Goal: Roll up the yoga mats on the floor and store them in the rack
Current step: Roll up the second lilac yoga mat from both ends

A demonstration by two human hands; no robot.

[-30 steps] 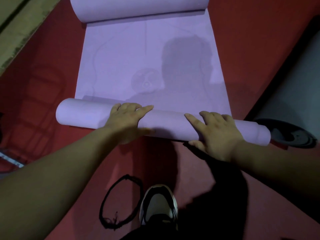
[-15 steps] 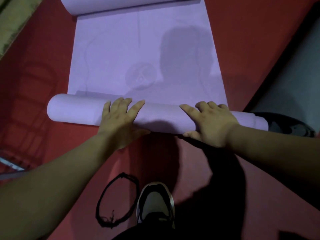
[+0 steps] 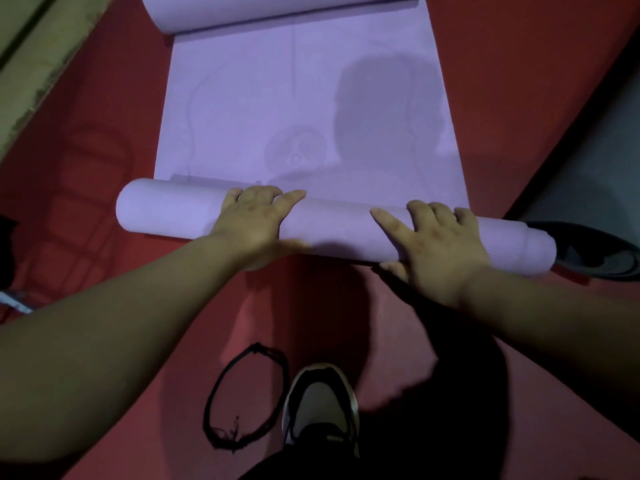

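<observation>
A red floor [image 3: 104,174] is spreading under everything, with a tan strip [image 3: 31,46] running along its upper left edge and a grey surface [image 3: 606,150] bordering it on the right. A purple yoga mat [image 3: 277,98] is lying flat on the red floor and stretching away from the person. Its far end [image 3: 277,12] is curling up into a loose roll, and the person's shadow is falling across its right half. The near end of the mat is sitting as a tight roll [image 3: 336,223] across the view, resting on the floor and still joined to the flat part.

Both bare forearms are reaching forward to that roll. The left-hand grip [image 3: 254,223] is lying open, with its fingers stretching over the top of the roll left of the middle and the thumb resting on the near side. The right-hand grip [image 3: 440,244] is lying open too, with its fingers spreading over the roll nearer its right end and the thumb tucking low on the near side.

Just past the roll's right end, something dark and round [image 3: 595,251] is lying on the floor, possibly another rolled mat. Below the hands, one shoe [image 3: 320,407] is standing on the floor, with a black cord loop [image 3: 225,441] lying just to its left.
</observation>
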